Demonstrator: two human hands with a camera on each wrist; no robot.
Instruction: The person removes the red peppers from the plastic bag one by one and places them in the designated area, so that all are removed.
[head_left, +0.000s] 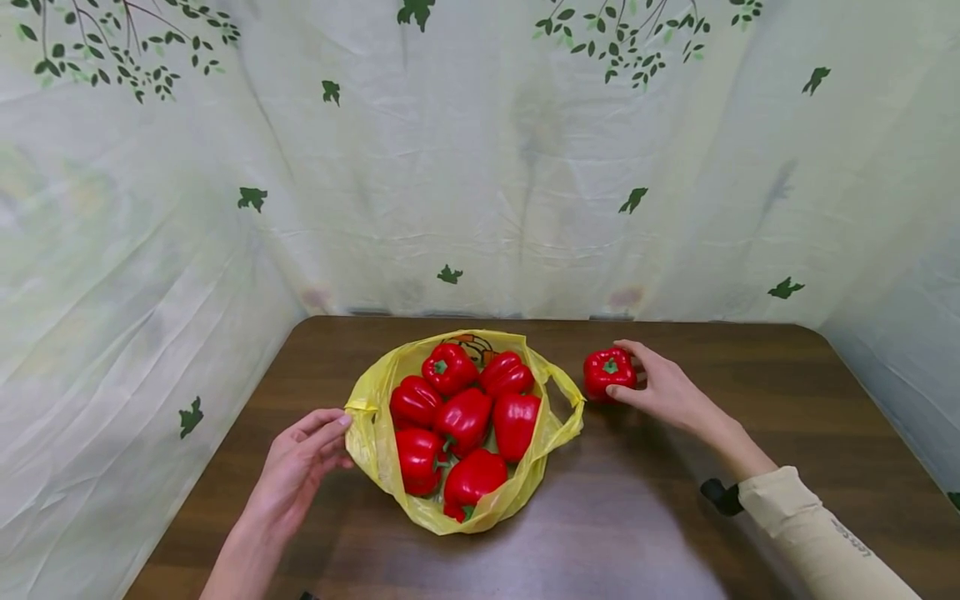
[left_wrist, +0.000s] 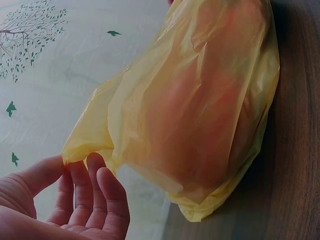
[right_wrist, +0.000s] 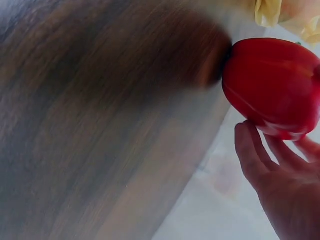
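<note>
My right grip (head_left: 663, 387) is clamped on a lone red pepper (head_left: 606, 374), thumb along its near side and fingers round its far side; I cannot tell whether it touches the surface (head_left: 750, 367) beneath. The pepper sits at my fingertips, left of the palm, its stem end turned towards me, so its long axis appears to run away from me, roughly across the line to the bag. Just left of it hangs the handle loop (head_left: 564, 432) of the yellow bag (head_left: 367, 450), whose open mouth, I judge, is the relation that counts: leftward and slightly nearer me. Seven more peppers lie inside. Past them, on the bag's far side from this grip, my left grip (head_left: 303, 458) pinches its edge between thumb and finger.
</note>
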